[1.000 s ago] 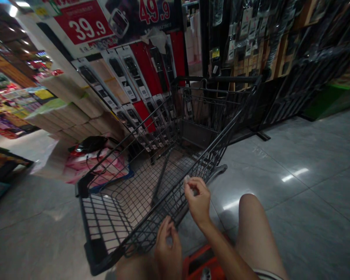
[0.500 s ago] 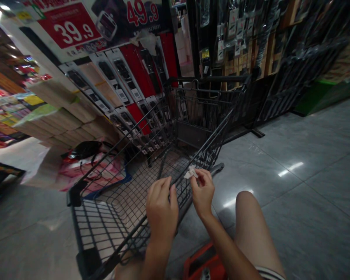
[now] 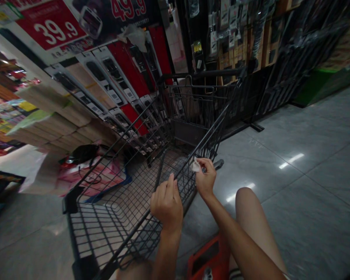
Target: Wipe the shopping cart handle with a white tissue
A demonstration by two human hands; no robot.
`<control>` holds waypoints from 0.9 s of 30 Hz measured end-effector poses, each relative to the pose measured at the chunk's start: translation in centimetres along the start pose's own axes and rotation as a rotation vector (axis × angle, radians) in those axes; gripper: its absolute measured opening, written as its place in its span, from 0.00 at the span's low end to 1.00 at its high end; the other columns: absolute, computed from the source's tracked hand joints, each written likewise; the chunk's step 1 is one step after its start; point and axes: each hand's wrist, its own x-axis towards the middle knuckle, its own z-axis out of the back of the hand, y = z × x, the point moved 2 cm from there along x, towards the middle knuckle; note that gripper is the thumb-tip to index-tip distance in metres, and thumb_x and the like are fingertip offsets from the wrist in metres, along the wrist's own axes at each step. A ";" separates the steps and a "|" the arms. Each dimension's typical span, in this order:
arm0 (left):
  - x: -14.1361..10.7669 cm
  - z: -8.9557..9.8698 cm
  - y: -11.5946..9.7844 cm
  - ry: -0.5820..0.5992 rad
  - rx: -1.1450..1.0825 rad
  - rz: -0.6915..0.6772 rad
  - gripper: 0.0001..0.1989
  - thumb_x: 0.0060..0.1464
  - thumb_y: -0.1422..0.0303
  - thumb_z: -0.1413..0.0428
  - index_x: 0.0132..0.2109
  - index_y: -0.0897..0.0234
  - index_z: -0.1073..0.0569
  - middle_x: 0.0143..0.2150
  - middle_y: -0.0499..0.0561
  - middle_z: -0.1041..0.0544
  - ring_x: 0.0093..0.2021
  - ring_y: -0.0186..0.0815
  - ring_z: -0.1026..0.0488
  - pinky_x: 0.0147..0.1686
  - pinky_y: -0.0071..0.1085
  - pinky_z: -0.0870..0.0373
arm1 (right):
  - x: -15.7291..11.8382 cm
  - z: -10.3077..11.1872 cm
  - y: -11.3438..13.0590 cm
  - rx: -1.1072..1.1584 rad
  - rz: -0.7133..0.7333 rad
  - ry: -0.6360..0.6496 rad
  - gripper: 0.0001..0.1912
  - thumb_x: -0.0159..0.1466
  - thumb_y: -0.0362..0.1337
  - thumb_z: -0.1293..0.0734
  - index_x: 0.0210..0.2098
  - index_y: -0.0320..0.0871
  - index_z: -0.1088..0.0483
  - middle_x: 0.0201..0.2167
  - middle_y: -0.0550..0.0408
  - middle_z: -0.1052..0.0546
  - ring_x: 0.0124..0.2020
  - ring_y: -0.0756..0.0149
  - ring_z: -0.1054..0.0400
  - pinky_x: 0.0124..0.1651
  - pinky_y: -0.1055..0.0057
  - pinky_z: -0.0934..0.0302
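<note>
A crumpled white tissue (image 3: 196, 166) is pinched between the thumb and fingers of my right hand (image 3: 205, 179). That hand hovers by the near side rail of a dark wire shopping cart (image 3: 113, 254). To its left, my left hand (image 3: 167, 200) has its fingers curled and thumb pressed to them in front of the same rail. Whatever the left fingers hold, if anything, is hidden. The cart's basket shows bare wire mesh, its handle end pointing away towards the shelves.
Under me, between my legs, is an orange-red stool-like object (image 3: 205, 258). Beyond the cart stands a rack of packaged goods (image 3: 113, 77) with price signs. A pink bag (image 3: 105, 175) and stacked paper packs (image 3: 58, 124) lie left. Grey tiled floor (image 3: 303, 186) stretches right.
My left hand has shifted right and its fingers have drawn together with the thumb. My right hand, with the tissue, has moved slightly up and right. The view has shifted a little.
</note>
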 end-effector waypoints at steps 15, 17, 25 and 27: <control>-0.1 0.1 -0.9 -0.009 0.000 0.034 0.12 0.59 0.69 0.51 0.45 0.63 0.26 0.28 0.49 0.25 0.29 0.31 0.32 0.31 0.30 0.46 | 1.8 0.1 0.1 0.089 -0.212 -0.010 0.13 0.57 0.42 0.37 0.37 0.40 0.30 0.33 0.52 0.28 0.34 0.66 0.33 0.38 0.69 0.38; -0.1 0.1 -0.9 0.006 -0.005 0.040 0.12 0.59 0.69 0.52 0.45 0.63 0.26 0.29 0.49 0.25 0.29 0.31 0.32 0.31 0.31 0.46 | 0.3 -0.2 0.4 0.098 -0.214 0.020 0.13 0.58 0.42 0.38 0.36 0.40 0.30 0.34 0.52 0.28 0.34 0.66 0.33 0.38 0.69 0.37; -0.3 0.5 -0.8 0.023 0.013 -0.004 0.12 0.58 0.70 0.51 0.47 0.64 0.27 0.29 0.48 0.25 0.31 0.31 0.32 0.32 0.30 0.44 | -0.8 0.3 0.4 0.145 -0.251 -0.122 0.10 0.54 0.40 0.35 0.33 0.41 0.32 0.32 0.54 0.30 0.32 0.68 0.33 0.36 0.70 0.36; -0.4 0.6 -0.9 0.024 0.011 -0.008 0.12 0.57 0.71 0.50 0.47 0.64 0.28 0.29 0.48 0.26 0.31 0.32 0.32 0.32 0.30 0.43 | 0.0 0.7 0.3 0.079 -0.220 -0.132 0.09 0.53 0.40 0.35 0.30 0.40 0.30 0.34 0.52 0.30 0.36 0.66 0.33 0.38 0.69 0.36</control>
